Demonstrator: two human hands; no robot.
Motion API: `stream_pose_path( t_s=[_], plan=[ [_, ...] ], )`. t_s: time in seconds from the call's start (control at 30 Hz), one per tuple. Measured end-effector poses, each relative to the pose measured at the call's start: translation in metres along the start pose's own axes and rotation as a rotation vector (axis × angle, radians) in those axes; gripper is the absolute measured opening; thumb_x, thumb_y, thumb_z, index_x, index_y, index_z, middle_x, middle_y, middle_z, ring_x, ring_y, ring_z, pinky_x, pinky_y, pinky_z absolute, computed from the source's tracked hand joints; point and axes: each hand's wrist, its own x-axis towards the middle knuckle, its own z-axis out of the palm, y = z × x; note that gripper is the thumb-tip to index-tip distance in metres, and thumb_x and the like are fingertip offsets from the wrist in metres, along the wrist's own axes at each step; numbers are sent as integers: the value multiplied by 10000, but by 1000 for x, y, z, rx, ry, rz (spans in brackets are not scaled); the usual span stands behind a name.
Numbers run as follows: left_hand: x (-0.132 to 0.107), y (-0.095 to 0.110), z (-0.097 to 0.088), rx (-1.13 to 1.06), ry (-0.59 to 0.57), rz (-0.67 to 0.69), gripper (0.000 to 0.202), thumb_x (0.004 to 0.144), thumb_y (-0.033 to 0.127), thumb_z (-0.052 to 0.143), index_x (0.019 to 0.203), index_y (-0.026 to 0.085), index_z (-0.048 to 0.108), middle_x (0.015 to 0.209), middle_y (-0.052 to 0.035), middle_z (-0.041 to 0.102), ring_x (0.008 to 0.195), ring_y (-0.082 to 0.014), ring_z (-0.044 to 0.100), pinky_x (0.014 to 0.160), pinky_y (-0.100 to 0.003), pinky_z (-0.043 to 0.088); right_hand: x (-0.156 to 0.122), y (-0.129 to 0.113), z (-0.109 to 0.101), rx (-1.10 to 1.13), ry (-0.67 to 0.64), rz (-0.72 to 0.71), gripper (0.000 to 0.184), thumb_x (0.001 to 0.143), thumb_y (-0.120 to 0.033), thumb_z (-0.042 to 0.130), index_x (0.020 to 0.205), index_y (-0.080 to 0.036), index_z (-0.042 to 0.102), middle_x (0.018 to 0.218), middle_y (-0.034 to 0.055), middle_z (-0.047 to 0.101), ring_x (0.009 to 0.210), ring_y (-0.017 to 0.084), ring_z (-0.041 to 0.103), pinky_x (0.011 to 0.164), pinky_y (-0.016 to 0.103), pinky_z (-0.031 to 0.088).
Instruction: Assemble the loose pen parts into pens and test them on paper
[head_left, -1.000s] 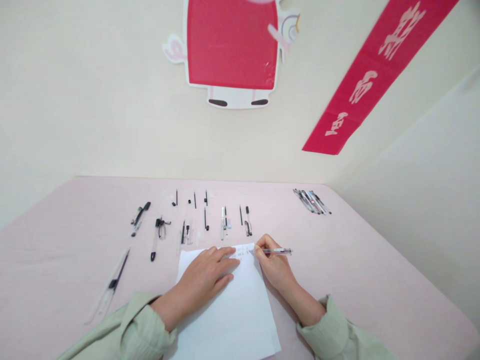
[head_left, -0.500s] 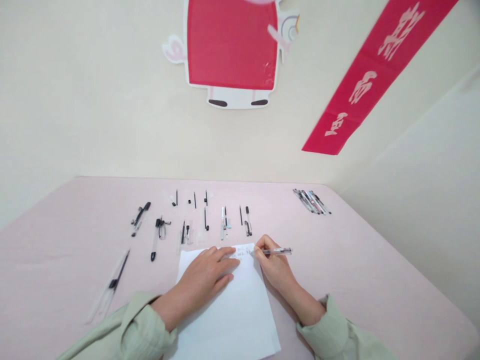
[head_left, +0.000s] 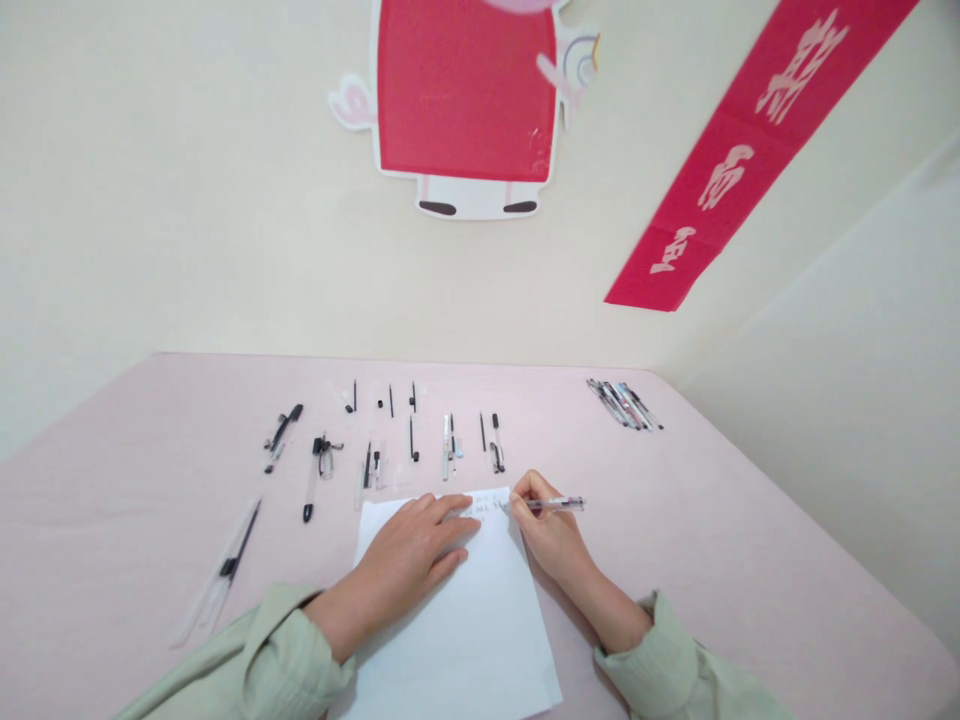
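Observation:
A white sheet of paper [head_left: 480,630] lies on the table before me, with small lines of handwriting near its top edge. My left hand [head_left: 412,545] rests flat on the upper part of the sheet, fingers stretched and a little apart, covering some of the writing. At the sheet's top right corner my right hand [head_left: 551,535] is closed around a clear pen [head_left: 566,503]. The pen's tip points left at the handwriting, and its back end sticks out to the right. Whether the tip touches the paper I cannot tell.
Across the pink-covered table [head_left: 750,560] lie several groups of pen parts, among them a dark refill [head_left: 411,435] and a black-capped tube [head_left: 310,480]. A long refill [head_left: 246,540] lies left, beside clear tubes. A bundle of pens [head_left: 624,404] sits at the back right.
Almost nothing differs. Both hands and the pen keep their places on the paper, and the whole view has shifted very slightly.

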Motion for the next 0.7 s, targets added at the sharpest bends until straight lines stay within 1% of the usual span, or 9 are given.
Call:
stream_pose_path(
  t_s=[0.2, 0.47, 0.7],
  plan=[
    [0, 0, 0, -23, 8, -3, 302, 891, 233, 531, 1177, 270, 623, 1322, -67, 574, 1036, -255, 576, 884, -411, 452, 0, 1, 0, 0, 10, 7, 121, 789, -213, 468, 668, -214, 452, 616, -49, 452, 602, 139, 458, 578, 242, 336],
    [0, 0, 0, -3, -28, -13, 318, 885, 219, 538, 1190, 267, 615, 1339, -65, 563, 1059, -263, 567, 897, -424, 452, -1, 3, 1, 2, -1, -13, 131, 805, -223, 465, 675, -213, 450, 625, -48, 459, 613, 141, 465, 587, 245, 341],
    [1, 1, -1, 5, -23, -9, 311, 893, 221, 522, 1187, 266, 614, 1337, -64, 564, 1048, -257, 569, 892, -416, 456, -1, 1, 1, 0, -9, -5, 116, 783, -217, 467, 669, -214, 449, 615, -49, 452, 601, 140, 455, 579, 245, 330]
  ],
)
